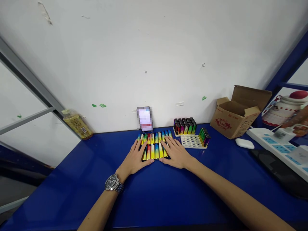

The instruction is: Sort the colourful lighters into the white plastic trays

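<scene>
Two rows of colourful lighters [156,150] lie side by side on the blue table, their bodies fading from red, blue or green to yellow. My left hand [135,158] rests at the left end of the rows, with its fingers stretched out and the thumb along the near edge. At the right end, my right hand [175,153] lies with fingers spread, some of them over the outer lighters. Both palms face down, and neither hand is closed around a lighter. The hands partly cover the end pieces. A metal watch [112,183] is on my left wrist.
Behind the rows, a blurred phone [144,119] leans on the wall. To the right, upright lighters [185,126] fill one tray; a white holed tray [190,141] holds several more. Further right are an open cardboard box [228,117], a white case [244,143] and a power strip [276,146]. A bottle [76,124] tilts at the left.
</scene>
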`<state>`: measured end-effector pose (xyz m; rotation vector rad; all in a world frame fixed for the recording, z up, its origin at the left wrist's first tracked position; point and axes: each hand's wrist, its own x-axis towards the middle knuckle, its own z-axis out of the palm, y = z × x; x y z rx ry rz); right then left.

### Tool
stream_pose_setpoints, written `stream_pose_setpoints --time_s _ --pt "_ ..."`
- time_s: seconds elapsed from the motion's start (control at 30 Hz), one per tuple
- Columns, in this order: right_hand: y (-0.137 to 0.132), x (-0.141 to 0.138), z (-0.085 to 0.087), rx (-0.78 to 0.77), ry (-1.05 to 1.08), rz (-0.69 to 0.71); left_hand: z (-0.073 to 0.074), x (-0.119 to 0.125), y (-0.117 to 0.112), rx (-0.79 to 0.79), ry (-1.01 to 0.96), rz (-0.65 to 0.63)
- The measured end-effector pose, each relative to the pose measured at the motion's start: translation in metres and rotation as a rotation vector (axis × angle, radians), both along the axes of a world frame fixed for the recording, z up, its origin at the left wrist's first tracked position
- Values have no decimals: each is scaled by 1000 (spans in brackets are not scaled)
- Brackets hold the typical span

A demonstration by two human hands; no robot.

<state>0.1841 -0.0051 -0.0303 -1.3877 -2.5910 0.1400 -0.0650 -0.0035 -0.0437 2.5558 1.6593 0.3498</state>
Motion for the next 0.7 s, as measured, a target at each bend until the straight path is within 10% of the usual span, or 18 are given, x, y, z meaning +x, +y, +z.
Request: stream_pose_setpoints --time_s 0.7 --pt "7 2 -3 39 -18 4 -1 3 4 -32 -124 20"
